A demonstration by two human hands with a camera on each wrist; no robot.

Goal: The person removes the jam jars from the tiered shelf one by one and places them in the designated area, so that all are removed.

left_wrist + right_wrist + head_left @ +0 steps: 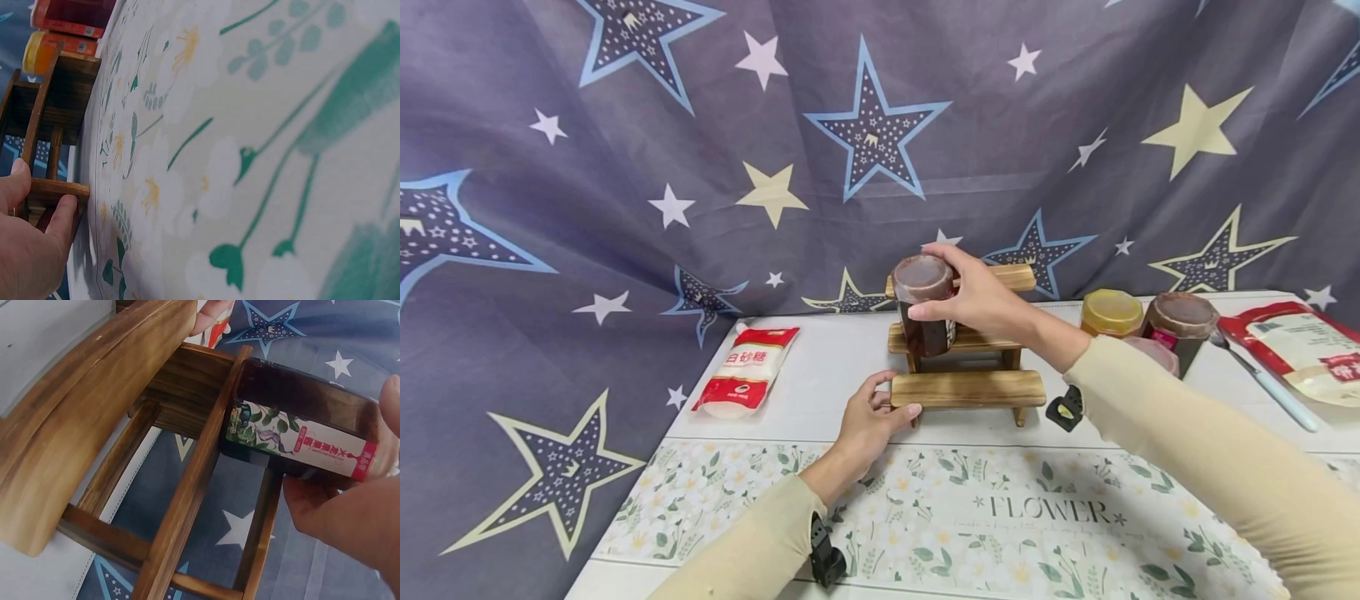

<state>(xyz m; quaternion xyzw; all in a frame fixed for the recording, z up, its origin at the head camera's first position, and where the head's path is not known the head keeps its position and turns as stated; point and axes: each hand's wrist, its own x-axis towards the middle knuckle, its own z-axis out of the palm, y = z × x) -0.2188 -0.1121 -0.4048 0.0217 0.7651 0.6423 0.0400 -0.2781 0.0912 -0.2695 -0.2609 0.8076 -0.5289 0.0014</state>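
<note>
My right hand (pixel 981 296) grips a jar of dark red jam (pixel 922 321) round its lid end, over the left part of a tiered wooden rack (pixel 966 389). In the right wrist view the jar (pixel 290 422) shows a white and pink label with leaves, its base close to the rack's middle step. Down at the front step's left end, my left hand (pixel 863 425) holds the rack, thumb at the front edge and fingers behind. The left wrist view shows this thumb and fingers about the step's end (pixel 59 187).
A red and white sugar bag (pixel 741 372) lies to the left. Right of the rack stand a yellow jar (pixel 1111 312), a dark jar (pixel 1180 325) and a pinkish lid (pixel 1153 354). Beyond them lie a spoon-like utensil (pixel 1273 392) and a red pouch (pixel 1300 350). A star-patterned curtain (pixel 820 250) hangs behind.
</note>
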